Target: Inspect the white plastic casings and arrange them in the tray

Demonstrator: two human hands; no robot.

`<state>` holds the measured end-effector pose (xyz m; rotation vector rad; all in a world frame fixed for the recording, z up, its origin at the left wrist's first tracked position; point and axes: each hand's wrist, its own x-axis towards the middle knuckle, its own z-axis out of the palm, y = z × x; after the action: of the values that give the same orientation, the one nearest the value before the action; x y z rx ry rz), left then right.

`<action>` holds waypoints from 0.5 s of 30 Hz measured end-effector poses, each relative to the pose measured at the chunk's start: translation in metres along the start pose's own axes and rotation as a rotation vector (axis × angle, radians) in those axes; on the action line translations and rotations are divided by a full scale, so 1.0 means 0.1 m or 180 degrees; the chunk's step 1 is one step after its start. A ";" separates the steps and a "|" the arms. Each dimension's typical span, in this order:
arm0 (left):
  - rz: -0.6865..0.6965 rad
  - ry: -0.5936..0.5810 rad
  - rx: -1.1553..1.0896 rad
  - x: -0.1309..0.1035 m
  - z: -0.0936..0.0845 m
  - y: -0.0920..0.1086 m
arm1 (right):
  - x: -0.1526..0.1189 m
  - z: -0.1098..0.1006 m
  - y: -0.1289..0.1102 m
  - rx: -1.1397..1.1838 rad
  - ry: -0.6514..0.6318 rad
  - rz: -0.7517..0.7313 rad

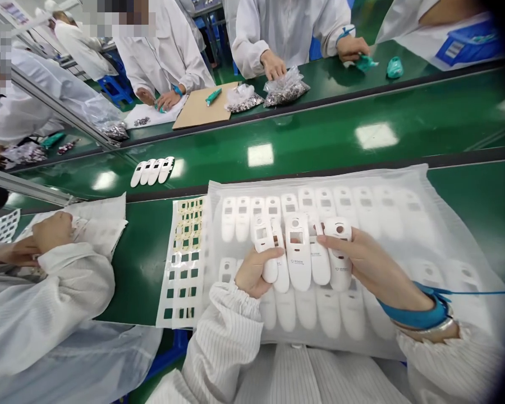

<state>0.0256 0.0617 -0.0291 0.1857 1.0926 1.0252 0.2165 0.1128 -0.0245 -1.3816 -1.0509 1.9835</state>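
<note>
Between my two hands is a row of several white plastic device covers (298,261), each long and rounded with a round hole and a square window. My left hand (258,270) grips the covers at the left end, thumb on top. At the right end my right hand (357,258) pinches a cover (340,255), its thumb reaching across to the neighbouring one. A blue wrist strap (421,308) with a cord circles my right wrist. Beneath lies a translucent white bag (408,185), through which rows of similar covers (307,306) show.
Left of the bag lies a sheet of yellow-edged stickers (187,258). Several white covers (152,171) rest on the green conveyor belt (219,157). A co-worker's sleeve (76,286) is close on my left. Across the belt, other people handle bags of small parts (286,88).
</note>
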 end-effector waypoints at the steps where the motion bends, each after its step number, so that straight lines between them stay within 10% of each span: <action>1: 0.0035 0.0045 0.0065 0.01 -0.01 -0.01 | 0.00 -0.01 -0.01 -0.0059 0.0053 -0.0059; 15: 0.0984 0.0925 0.1118 0.13 -0.30 -0.16 | 0.06 -0.29 0.13 0.0536 -0.0167 0.0694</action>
<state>0.0125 0.0526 -0.0617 0.5132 1.5414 1.1508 0.2416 0.1190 -0.0435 -1.4091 -0.7611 2.2190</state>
